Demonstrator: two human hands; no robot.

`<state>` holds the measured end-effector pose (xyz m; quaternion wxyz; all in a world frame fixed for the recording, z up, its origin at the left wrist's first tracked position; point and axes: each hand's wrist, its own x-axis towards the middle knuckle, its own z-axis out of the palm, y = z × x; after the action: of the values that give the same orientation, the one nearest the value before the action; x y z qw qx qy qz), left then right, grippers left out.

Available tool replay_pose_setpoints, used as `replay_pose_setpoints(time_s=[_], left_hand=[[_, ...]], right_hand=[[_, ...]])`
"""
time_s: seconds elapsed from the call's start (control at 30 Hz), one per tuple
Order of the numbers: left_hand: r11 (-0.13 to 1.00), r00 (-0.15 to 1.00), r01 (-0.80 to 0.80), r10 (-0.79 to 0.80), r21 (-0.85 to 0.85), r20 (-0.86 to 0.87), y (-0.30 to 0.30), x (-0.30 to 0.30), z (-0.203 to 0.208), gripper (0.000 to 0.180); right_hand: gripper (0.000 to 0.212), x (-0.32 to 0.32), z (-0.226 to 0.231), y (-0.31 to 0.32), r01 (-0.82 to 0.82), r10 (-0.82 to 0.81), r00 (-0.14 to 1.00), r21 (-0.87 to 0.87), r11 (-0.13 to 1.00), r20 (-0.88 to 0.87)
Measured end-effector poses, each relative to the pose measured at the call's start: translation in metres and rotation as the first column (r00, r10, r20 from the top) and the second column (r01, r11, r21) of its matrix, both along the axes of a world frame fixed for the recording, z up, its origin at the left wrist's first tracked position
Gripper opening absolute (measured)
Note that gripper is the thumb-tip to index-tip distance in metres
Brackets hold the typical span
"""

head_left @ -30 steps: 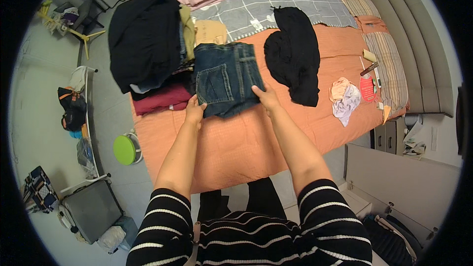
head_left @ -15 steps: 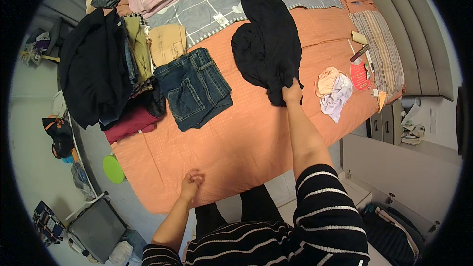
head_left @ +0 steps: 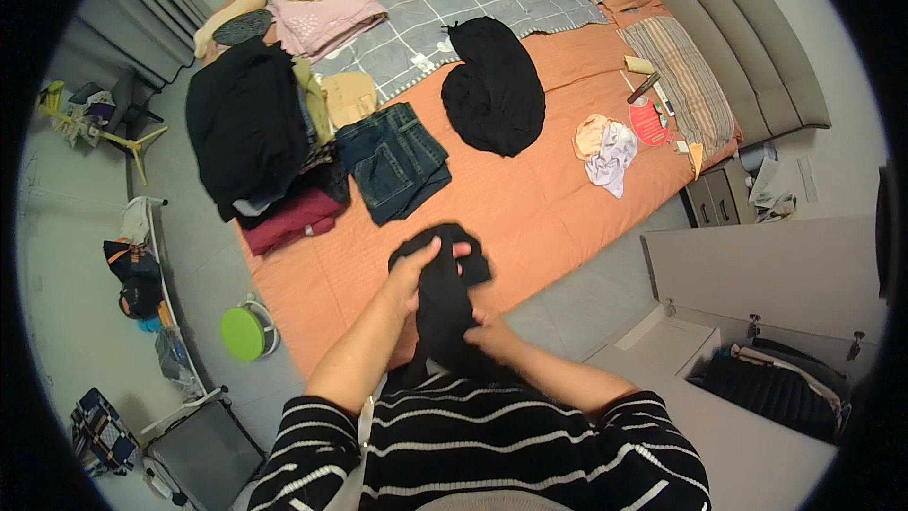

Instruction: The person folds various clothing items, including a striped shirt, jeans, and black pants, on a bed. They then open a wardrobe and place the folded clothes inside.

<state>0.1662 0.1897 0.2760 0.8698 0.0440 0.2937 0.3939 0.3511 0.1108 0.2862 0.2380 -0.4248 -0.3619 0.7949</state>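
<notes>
Close to my body, at the bed's near edge, a black garment [head_left: 443, 308] hangs between my hands; its kind does not show. My left hand [head_left: 413, 273] grips its upper part, thumb on top and fingertips showing past the fabric. Lower down, my right hand [head_left: 492, 335] is closed on its right side, somewhat blurred. Farther off, another black garment [head_left: 497, 90] lies in a loose curved heap on the orange bedspread [head_left: 539, 237]. Folded blue jeans [head_left: 395, 163] lie left of it.
Left of the jeans rises a stack of folded clothes, with a black garment [head_left: 246, 118] on top and a dark red one [head_left: 295, 220] below. Peach and lavender cloths [head_left: 610, 156] lie at the right. A green stool [head_left: 243, 333] stands left of the bed; an opened storage compartment [head_left: 776, 383] is at right.
A black garment has come off the dark heap toward my body. My right hand drew back from the heap, and my left hand rose from the bed edge onto the garment.
</notes>
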Motion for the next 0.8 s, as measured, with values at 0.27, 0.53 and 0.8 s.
replay_pose_setpoints(time_s=[0.27,0.53,0.8], left_hand=[[0.834,0.983,-0.121,0.177,0.539,-0.052,-0.036,-0.076,0.116,0.048],[0.761,0.915,-0.094,0.321,0.642,-0.246,-0.09,-0.101,0.159,0.043],[0.639,0.813,-0.091,0.49,0.764,-0.314,-0.111,-0.102,0.211,0.034]], right_hand=[[0.037,-0.017,0.034,-0.02,0.105,-0.241,0.943,0.479,0.872,0.231],[0.08,-0.061,0.117,-0.001,0.031,-0.186,0.968,0.657,0.753,0.167],[0.073,-0.092,0.17,0.046,0.155,-0.027,0.976,0.601,0.784,-0.216]])
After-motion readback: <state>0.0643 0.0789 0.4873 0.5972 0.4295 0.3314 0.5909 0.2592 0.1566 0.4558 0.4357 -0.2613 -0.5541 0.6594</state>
